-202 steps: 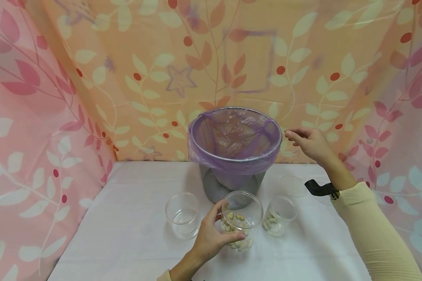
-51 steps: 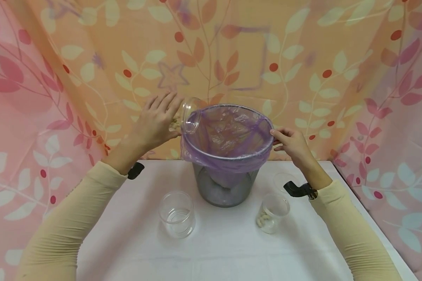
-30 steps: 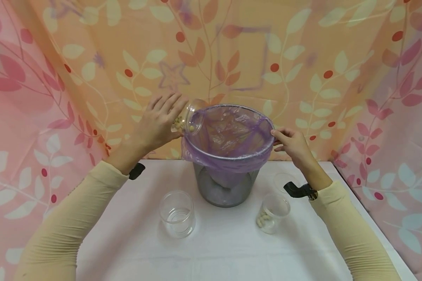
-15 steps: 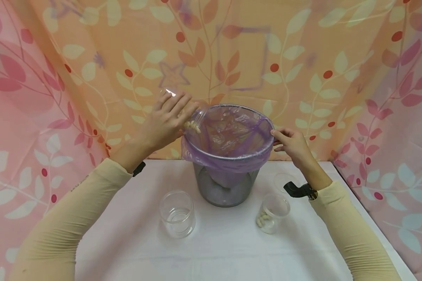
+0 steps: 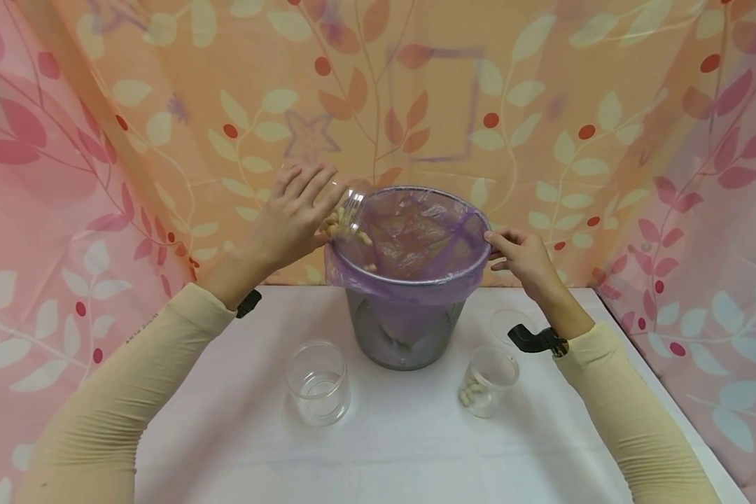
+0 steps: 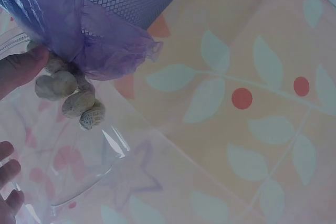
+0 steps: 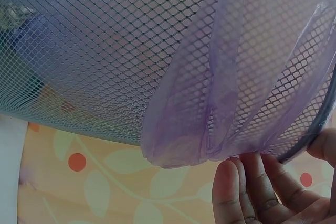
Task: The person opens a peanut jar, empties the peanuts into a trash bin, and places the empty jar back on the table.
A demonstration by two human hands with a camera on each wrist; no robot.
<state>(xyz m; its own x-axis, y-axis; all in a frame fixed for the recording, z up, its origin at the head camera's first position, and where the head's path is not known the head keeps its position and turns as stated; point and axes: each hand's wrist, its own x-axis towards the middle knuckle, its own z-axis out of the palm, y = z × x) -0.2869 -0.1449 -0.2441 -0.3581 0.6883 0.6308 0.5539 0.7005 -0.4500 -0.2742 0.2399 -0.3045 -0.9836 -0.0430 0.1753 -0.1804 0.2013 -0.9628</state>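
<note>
In the head view my left hand (image 5: 292, 220) grips a clear plastic jar (image 5: 355, 199), tipped mouth-down over the left rim of the mesh trash can (image 5: 403, 346). Unshelled peanuts (image 6: 79, 103) are bunched near its mouth in the left wrist view, by my thumb. A few peanuts (image 5: 364, 239) are dropping past the rim into the purple bag (image 5: 409, 297) that lines the can. My right hand (image 5: 523, 259) holds the can's right rim, thumb on top. Its fingers (image 7: 257, 182) lie under the rim, against the folded bag edge in the right wrist view.
An empty clear jar (image 5: 318, 385) stands front left of the can. Front right stands a smaller clear cup (image 5: 490, 381) with some pale pieces inside. A clear round lid (image 5: 510, 323) lies behind it. Patterned cloth (image 5: 277, 91) hangs behind the white table (image 5: 365, 455).
My left hand lifted the jar from the table front to the can's left rim and tipped it; peanuts slid to its mouth and now fall. My right hand took hold of the right rim.
</note>
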